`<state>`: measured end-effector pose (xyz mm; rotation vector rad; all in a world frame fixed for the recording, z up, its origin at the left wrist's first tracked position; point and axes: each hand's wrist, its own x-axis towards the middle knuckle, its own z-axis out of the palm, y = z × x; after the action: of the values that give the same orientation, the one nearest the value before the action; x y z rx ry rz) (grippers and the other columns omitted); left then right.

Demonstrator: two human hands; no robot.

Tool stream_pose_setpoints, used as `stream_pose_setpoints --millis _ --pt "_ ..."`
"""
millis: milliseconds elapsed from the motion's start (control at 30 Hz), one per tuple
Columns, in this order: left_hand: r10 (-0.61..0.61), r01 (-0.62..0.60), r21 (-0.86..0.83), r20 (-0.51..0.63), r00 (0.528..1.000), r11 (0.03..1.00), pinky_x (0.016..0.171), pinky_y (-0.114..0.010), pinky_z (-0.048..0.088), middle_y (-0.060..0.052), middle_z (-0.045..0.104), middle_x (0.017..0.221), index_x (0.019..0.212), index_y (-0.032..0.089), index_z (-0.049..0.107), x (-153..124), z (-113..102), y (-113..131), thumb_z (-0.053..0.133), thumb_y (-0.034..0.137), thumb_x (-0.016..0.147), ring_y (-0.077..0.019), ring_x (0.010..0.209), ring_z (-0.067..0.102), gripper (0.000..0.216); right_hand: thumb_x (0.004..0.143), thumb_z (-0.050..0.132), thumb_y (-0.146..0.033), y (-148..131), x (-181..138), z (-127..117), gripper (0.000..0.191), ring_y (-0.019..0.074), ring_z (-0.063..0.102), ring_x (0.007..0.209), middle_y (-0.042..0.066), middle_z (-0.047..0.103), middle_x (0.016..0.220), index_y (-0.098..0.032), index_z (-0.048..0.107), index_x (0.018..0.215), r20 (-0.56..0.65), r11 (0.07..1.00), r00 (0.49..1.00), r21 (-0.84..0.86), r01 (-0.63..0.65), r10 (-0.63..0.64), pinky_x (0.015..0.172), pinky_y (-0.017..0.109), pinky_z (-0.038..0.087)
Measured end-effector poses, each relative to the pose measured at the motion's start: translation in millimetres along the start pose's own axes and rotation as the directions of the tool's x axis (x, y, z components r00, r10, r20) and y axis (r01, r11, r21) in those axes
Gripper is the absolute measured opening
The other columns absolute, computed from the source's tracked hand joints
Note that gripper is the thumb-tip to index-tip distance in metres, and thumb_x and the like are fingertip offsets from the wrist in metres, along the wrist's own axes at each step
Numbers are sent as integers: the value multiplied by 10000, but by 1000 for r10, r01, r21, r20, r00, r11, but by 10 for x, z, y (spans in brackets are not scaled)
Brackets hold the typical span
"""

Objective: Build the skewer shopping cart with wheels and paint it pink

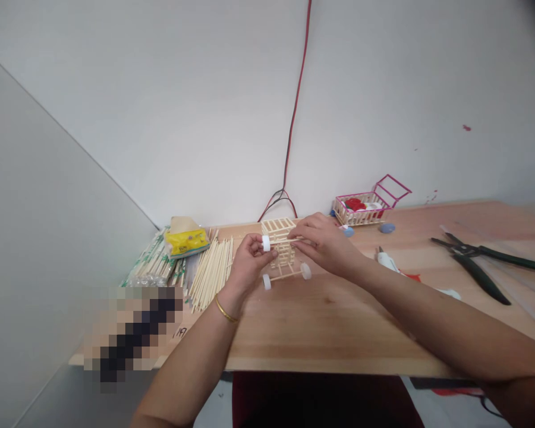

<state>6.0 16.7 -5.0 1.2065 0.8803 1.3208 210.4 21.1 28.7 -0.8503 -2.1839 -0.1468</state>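
A small cart built of pale wooden sticks [285,257] is tilted up between my hands, with white round cap wheels [306,271] on its axle sticks. My left hand [251,260] is closed on the cart's left side, its fingers at a white cap wheel [266,242]. From the right, my right hand [321,241] pinches the upper axle stick [279,241] near its far end. Its fingers hide that end of the stick, so I cannot tell whether a wheel sits there.
Loose wooden sticks [211,270] lie left, beside bagged sticks [149,264] and a yellow packet [187,241]. A pink-edged stick cart [363,209] stands by the wall. Right are blue caps [387,227], a white glue gun [387,260] and green-handled cutters [481,261].
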Motion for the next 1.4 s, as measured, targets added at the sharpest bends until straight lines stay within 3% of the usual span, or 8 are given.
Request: stream_pose_setpoints --millis 167,367,533,700,900,1133,1400 --pt "9 -9 21 -5 1000 1000 679 -234 456 51 638 786 928 219 440 -9 23 -26 830 191 580 -102 689 590 523 891 619 -203 5 -2 10 91 229 540 895 88 682 916 -165 686 939 6 1000 1000 -5 -2 2 795 368 406" --pt "99 -86 199 -60 993 976 638 -210 435 58 593 790 967 225 431 -14 34 -46 793 181 615 -89 663 564 506 893 610 -201 -33 -5 39 100 235 525 907 88 674 914 -167 692 939 29 1000 1000 -20 7 -6 799 365 405" --pt "115 -111 244 -2 993 963 702 -220 452 48 587 898 1009 238 424 16 -33 -70 752 169 650 -86 727 576 491 907 587 -209 -43 -22 75 120 240 517 911 91 668 897 -162 693 936 62 999 998 -29 23 -21 805 372 401" --pt "65 -76 211 63 996 975 692 -219 430 48 590 839 978 221 436 54 -82 -66 733 146 641 -90 711 559 455 906 587 -212 -17 -53 97 118 241 524 925 101 672 900 -159 688 935 66 1000 998 -8 20 -20 821 382 411" --pt "49 -49 153 5 999 987 660 -204 404 59 581 750 915 217 453 73 -83 -70 752 149 597 -89 668 541 442 903 579 -191 -11 -97 112 107 236 528 917 105 661 919 -169 683 903 60 1000 998 5 13 -14 813 388 422" --pt "64 -61 159 -11 998 985 648 -194 399 60 592 755 882 208 484 114 -138 -132 762 125 571 -83 660 541 425 878 609 -169 -5 -110 136 90 229 535 899 101 646 907 -166 688 921 66 999 997 35 24 -26 809 384 430" --pt "-24 13 169 64 998 986 676 -203 451 47 610 788 906 202 497 146 -217 -92 820 153 525 -99 715 590 502 840 639 -139 -36 -96 152 88 221 512 893 89 632 906 -168 688 907 66 998 998 59 9 -13 804 370 423"
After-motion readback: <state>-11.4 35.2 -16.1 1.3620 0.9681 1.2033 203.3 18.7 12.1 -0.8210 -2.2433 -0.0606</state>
